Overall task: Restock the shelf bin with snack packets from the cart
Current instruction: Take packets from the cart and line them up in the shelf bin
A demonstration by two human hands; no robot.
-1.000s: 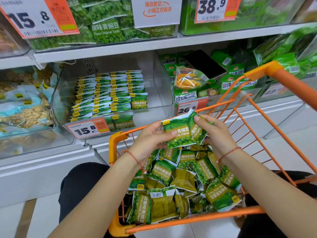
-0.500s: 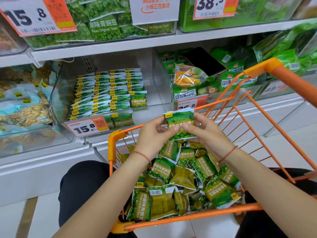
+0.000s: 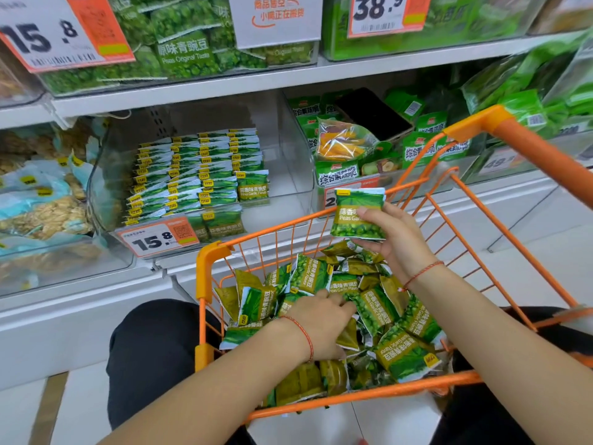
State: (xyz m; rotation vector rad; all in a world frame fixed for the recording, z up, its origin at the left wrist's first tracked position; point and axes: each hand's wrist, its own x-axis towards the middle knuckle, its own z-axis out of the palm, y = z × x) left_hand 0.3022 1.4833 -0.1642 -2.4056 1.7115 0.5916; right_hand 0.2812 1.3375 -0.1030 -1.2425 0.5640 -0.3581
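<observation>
Head view. The right hand [image 3: 390,239] pinches an upright stack of snack packets, the held packets [image 3: 357,213], thumb on the printed front and fingers behind, above the far rim of the orange cart [image 3: 526,141]. The left hand [image 3: 321,319] lies palm down on the loose packets [image 3: 378,313] heaped in the cart basket, fingers extended over them; whether any fingertip has closed on a packet cannot be told, since the tips are lost among the wrappers. The shelf bin [image 3: 288,149], a clear-walled tray behind the 15.8 price tag [image 3: 157,239], already holds the shelved rows [image 3: 199,175] at its left and middle, with bare floor at its right. Judged from their look, the packets are small, light, air-puffed film pouches: soft, crinkly, somewhat slick, and likely to slide against each other when stacked. A hold across the flat faces, near the middle and clear of the thin crimped ends, would probably keep a stack squared. How many packets the right hand carries is unclear, as only the front one and a few edges show. The basket's near corner and the lowest packets are hidden by the left forearm, and the bin's back wall is blurred.
</observation>
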